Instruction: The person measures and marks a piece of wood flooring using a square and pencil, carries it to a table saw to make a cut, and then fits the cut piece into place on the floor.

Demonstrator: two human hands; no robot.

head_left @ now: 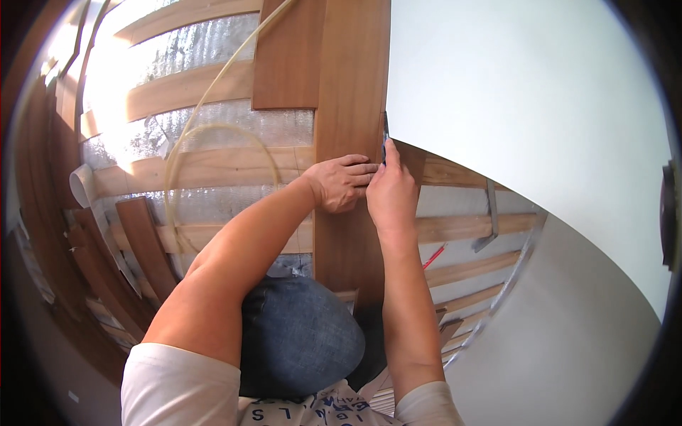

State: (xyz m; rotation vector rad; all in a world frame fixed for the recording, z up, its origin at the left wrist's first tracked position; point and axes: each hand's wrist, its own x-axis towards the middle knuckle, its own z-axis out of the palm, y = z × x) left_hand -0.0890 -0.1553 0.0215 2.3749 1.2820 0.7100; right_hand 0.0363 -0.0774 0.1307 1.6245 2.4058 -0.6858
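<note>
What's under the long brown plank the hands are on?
Under the brown plank lie pale wooden battens with shiny silver foil insulation between them. The left hand presses the plank; the right hand holds a dark tool. Directly beneath the plank is hidden.

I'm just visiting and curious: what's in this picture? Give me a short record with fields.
Setting: floor of wooden battens over silvery foil insulation, beside a white wall
Left hand: pressed flat on a long brown floorboard
Right hand: holds a small dark tool at the board's edge by the wall; what kind of tool cannot be told
Knee: in blue denim, resting on the floor
Nearby: pale yellow hose looping over the battens; loose brown boards stacked at left; a red-handled tool between battens
</note>
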